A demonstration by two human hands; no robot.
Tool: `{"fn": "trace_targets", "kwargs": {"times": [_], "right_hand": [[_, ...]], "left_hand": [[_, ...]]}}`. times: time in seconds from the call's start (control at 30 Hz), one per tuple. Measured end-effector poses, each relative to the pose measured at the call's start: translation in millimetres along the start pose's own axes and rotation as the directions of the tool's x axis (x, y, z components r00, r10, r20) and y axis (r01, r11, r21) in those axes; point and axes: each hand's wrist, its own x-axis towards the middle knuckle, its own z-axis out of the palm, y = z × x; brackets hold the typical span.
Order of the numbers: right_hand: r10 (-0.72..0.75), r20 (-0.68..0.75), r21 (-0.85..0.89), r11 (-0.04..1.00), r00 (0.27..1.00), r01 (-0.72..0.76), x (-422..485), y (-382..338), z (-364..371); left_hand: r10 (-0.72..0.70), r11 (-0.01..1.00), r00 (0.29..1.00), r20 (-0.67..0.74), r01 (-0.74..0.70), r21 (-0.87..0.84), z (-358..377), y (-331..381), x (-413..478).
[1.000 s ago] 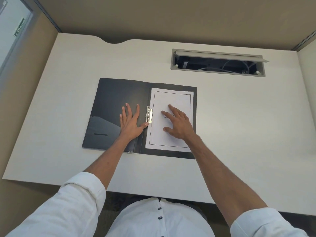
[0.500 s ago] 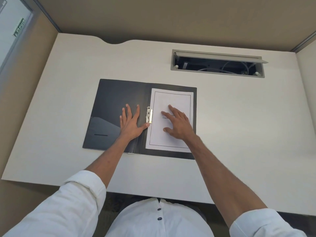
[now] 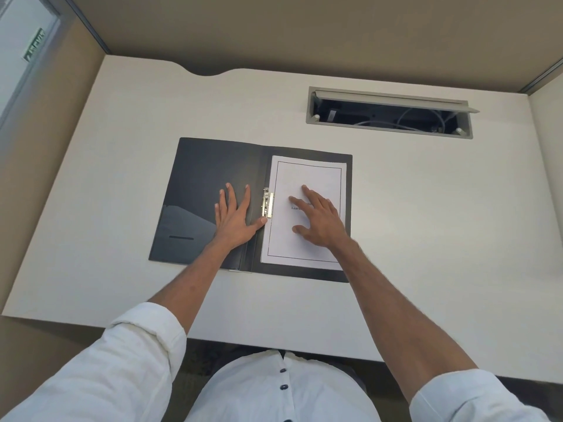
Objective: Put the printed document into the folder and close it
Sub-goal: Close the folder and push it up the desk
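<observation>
A black folder (image 3: pixel 201 172) lies open and flat on the white desk. The printed document (image 3: pixel 307 178), white with a thin black border, rests on the folder's right half. A metal clip (image 3: pixel 267 202) sits by the spine at the sheet's left edge. My left hand (image 3: pixel 234 217) lies flat on the left inner cover, fingers spread, thumb tip touching the clip's lower end. My right hand (image 3: pixel 320 220) presses on the middle of the document with fingers apart, covering part of the printed title.
An open cable hatch (image 3: pixel 390 115) with wires inside is set into the desk (image 3: pixel 426 208) behind and to the right of the folder. Brown partition walls close the desk on the left, back and right.
</observation>
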Motion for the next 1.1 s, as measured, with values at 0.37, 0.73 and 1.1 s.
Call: {"fn": "trace_targets", "kwargs": {"times": [0.37,0.73,1.1], "right_hand": [[0.045,-0.133,0.105,0.994,0.99,-0.031,2,-37,9],[-0.154,-0.117,0.107,0.98,0.981,0.167,21,-138,44],[-0.117,-0.021,0.171,0.978,0.993,0.119,21,-155,48]], "left_hand": [[-0.148,0.989,0.929,-0.34,0.128,-0.08,-32,-66,-23],[-0.355,0.862,0.883,-0.308,0.182,-0.473,-67,-123,-28],[-0.344,0.866,0.822,-0.454,0.092,-0.491,-88,-118,-46]]}}
